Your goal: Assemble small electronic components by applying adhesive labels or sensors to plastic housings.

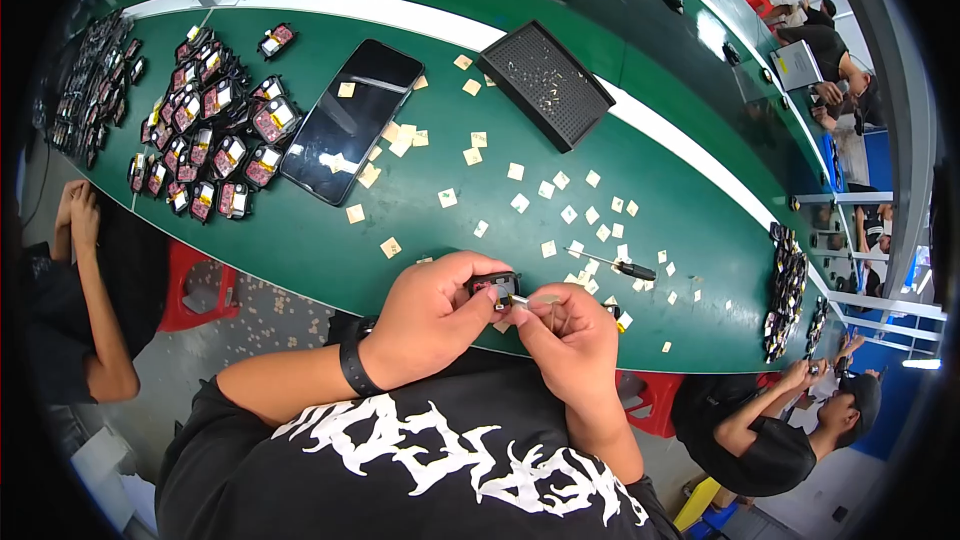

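Left hand (432, 312) curled round a small dark module (495, 287) with a reddish face, thumb and fingers clamped on it, held just off the near edge of the green table (300, 240). Right hand (572, 335) pinching a slim silvery tool (522, 300) between thumb and forefinger, tip touching the module's right side. Black band (352, 365) on the left wrist. On the table just beyond the module: a little screwdriver (615, 265) with a black handle, lying flat among scattered pale square stickers (520, 202). Further back from the module and to its left, a dark phone (352, 120) face up with a few stickers on and around it. Left of the phone, a big cluster of similar modules (215, 130), red and yellow faces up. Behind the module and a bit right, a black perforated tray (545, 85), tilted relative to the table edge. Other people seated at both ends of the table, far from the module.
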`<state>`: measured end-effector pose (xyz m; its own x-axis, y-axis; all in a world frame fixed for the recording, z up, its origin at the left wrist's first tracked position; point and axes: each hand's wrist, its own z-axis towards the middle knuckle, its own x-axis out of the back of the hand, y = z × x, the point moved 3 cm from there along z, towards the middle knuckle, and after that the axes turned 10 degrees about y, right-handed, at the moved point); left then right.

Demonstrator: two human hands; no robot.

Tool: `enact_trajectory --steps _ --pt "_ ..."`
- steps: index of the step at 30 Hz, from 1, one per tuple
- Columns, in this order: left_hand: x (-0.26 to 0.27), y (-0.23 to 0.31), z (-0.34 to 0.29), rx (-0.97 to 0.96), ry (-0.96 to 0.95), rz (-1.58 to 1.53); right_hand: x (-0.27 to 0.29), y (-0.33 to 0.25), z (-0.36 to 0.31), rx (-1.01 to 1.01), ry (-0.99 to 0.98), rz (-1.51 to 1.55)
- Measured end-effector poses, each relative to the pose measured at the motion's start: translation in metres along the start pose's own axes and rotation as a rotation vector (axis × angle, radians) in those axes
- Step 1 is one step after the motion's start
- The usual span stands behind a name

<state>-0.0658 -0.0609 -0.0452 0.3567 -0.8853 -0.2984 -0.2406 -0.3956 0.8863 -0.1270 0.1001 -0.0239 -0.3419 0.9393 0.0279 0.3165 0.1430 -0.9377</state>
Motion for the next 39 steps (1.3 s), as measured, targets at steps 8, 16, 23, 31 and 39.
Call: enact_trajectory --steps 8,16,23,31,39 --pt "-0.001 0.008 -0.002 -0.098 -0.028 0.176 -0.001 -0.007 0.002 0.185 0.097 -0.317" --pt "0.006 0.015 -0.003 -0.195 -0.044 0.416 -0.004 0.000 0.006 0.147 0.069 -0.267" --pt "0.010 0.013 -0.005 -0.286 -0.165 0.341 -0.007 0.000 0.010 -0.060 0.087 0.045" --pt "0.010 0.016 -0.004 -0.122 -0.294 0.341 0.004 0.003 0.023 -0.186 -0.117 -0.171" --pt "0.010 0.008 0.000 0.157 -0.182 -0.239 0.030 -0.022 -0.005 0.005 0.107 -0.161"
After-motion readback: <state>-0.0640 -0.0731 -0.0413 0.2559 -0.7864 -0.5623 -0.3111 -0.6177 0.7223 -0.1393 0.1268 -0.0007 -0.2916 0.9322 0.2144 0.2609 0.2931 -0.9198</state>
